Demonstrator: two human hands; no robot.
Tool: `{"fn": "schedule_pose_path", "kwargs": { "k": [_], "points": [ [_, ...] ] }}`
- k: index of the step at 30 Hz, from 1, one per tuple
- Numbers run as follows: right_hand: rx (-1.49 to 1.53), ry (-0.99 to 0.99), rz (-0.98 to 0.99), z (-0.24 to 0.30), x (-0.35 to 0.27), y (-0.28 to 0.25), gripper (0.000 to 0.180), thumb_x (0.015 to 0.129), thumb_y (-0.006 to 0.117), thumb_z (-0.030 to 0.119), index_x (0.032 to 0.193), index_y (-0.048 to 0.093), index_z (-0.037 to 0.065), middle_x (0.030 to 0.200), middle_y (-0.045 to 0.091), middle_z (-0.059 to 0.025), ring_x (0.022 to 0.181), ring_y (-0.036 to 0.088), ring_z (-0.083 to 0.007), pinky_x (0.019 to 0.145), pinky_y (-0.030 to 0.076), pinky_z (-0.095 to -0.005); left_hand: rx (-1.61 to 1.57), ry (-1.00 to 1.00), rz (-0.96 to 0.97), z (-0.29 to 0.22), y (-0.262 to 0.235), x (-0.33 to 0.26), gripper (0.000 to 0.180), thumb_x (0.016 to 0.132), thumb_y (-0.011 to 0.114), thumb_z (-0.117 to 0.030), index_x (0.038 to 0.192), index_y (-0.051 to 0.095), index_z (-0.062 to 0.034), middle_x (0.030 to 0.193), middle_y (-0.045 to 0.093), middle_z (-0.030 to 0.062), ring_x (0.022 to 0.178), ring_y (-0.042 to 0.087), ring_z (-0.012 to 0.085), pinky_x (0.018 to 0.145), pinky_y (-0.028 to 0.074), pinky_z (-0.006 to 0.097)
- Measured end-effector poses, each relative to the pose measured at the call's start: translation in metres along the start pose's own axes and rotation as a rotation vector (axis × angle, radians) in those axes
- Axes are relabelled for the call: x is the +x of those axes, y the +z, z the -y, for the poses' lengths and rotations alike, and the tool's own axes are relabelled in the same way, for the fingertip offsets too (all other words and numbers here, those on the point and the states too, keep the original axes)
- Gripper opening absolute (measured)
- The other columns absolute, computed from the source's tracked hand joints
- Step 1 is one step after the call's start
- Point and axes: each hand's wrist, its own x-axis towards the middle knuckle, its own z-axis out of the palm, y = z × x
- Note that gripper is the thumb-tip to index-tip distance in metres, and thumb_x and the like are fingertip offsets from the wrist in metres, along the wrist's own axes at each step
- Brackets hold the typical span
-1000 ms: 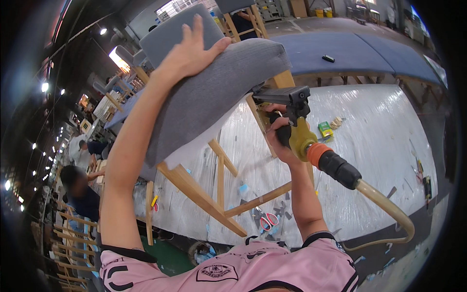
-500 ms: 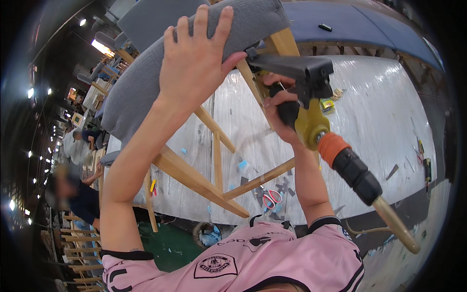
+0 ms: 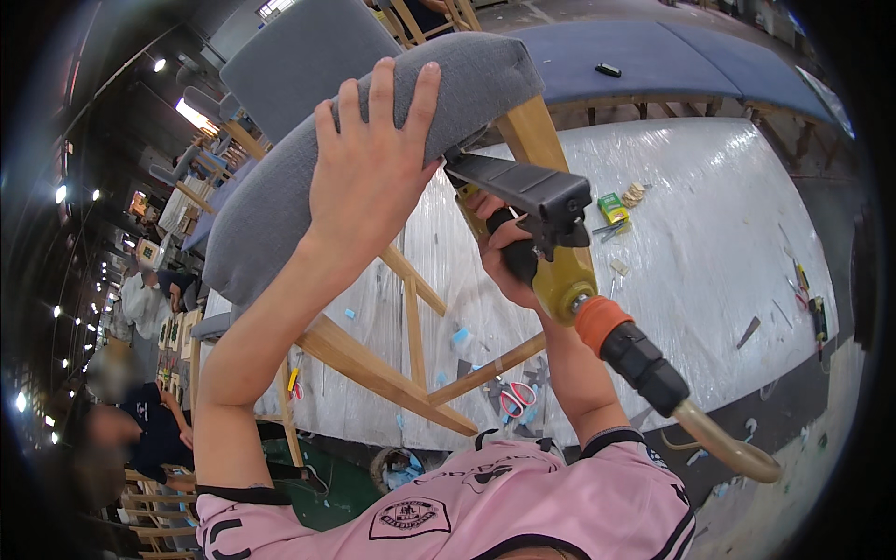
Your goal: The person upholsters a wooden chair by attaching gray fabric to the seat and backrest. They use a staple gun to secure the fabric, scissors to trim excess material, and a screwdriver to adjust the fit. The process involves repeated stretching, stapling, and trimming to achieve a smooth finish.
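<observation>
A chair with a grey upholstered seat (image 3: 266,196) and wooden legs (image 3: 383,369) is tipped up before me. My left hand (image 3: 369,168) lies against the grey fabric with its fingers spread, and its thumb is partly hidden at the seat's edge. My right hand (image 3: 509,266) is wrapped round the dark grip of an air staple gun (image 3: 569,291), yellow with a black magazine. The gun's nose end meets the underside edge of the seat near my left thumb; the exact contact is hidden. An orange-and-black coupling (image 3: 635,355) joins the gun to an air hose (image 3: 723,443).
The plastic-wrapped table (image 3: 691,299) bears red-handled scissors (image 3: 516,399), a green-and-yellow box (image 3: 612,208), a yellow cutter (image 3: 293,380) and blue scraps. A blue padded bench (image 3: 644,65) stands behind. Another person (image 3: 154,420) is at the left. A scrap bin (image 3: 392,467) is below.
The seat with my left hand on it has come lower in the picture. The staple gun and my right hand have shifted left, and the air hose now bends more.
</observation>
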Motion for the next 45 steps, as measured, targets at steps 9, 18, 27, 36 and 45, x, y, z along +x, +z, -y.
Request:
{"fn": "schedule_pose_path", "kwargs": {
  "k": [9, 18, 27, 36, 45],
  "points": [
    [-0.547, -0.568, 0.17, -0.012, 0.005, 0.0, 0.023, 0.087, 0.063, 0.006, 0.109, 0.061, 0.002, 0.104, 0.067, -0.0103, 0.089, 0.068, -0.0191, 0.073, 0.058, -0.0252, -0.077, 0.02, 0.097, 0.004, -0.018, -0.001, 0.108, 0.072, 0.089, -0.034, 0.16, 0.03, -0.0127, 0.152, 0.043, 0.0222, 0.134, 0.048, 0.0399, 0.111, 0.04, 0.05],
    [-0.728, -0.796, 0.137, 0.008, 0.035, 0.016, 0.019, 0.079, 0.064, -0.008, 0.097, 0.066, -0.001, 0.104, 0.069, -0.0117, 0.082, 0.069, -0.0177, 0.075, 0.055, -0.0266, -0.542, -0.203, 0.324, 0.112, 0.031, 0.035, 0.07, 0.105, 0.042, -0.059, 0.156, 0.04, -0.0108, 0.141, 0.06, 0.0229, 0.121, 0.062, 0.0457, 0.106, 0.048, 0.048],
    [-0.587, -0.501, 0.136, 0.002, 0.024, 0.016, 0.029, 0.079, 0.065, -0.009, 0.105, 0.067, 0.004, 0.104, 0.067, -0.0062, 0.081, 0.064, -0.011, 0.069, 0.052, -0.0215, -0.041, -0.001, -0.151, 0.046, 0.03, -0.004, 0.065, 0.102, 0.052, -0.054, 0.155, 0.044, -0.0169, 0.141, 0.058, 0.0175, 0.121, 0.06, 0.0381, 0.102, 0.048, 0.048],
    [-0.528, -0.37, 0.058, -0.02, -0.009, 0.011, 0.035, 0.07, 0.072, -0.003, 0.104, 0.066, 0.004, 0.11, 0.069, -0.0144, 0.095, 0.071, -0.0213, 0.082, 0.056, -0.0298, 0.035, 0.034, -0.085, 0.024, 0.012, -0.02, 0.088, 0.086, 0.079, -0.041, 0.159, 0.036, -0.02, 0.151, 0.047, 0.0164, 0.128, 0.051, 0.0382, 0.108, 0.042, 0.05],
    [-0.195, -0.185, 0.032, -0.011, -0.018, 0.026, 0.023, 0.071, 0.073, -0.001, 0.092, 0.064, 0.002, 0.108, 0.069, -0.0208, 0.096, 0.071, -0.0286, 0.092, 0.054, -0.035, -0.003, -0.022, 0.019, 0.013, -0.007, -0.027, 0.104, 0.074, 0.089, -0.031, 0.16, 0.031, -0.0195, 0.154, 0.041, 0.0188, 0.132, 0.046, 0.0404, 0.11, 0.038, 0.054]
  ]
}}
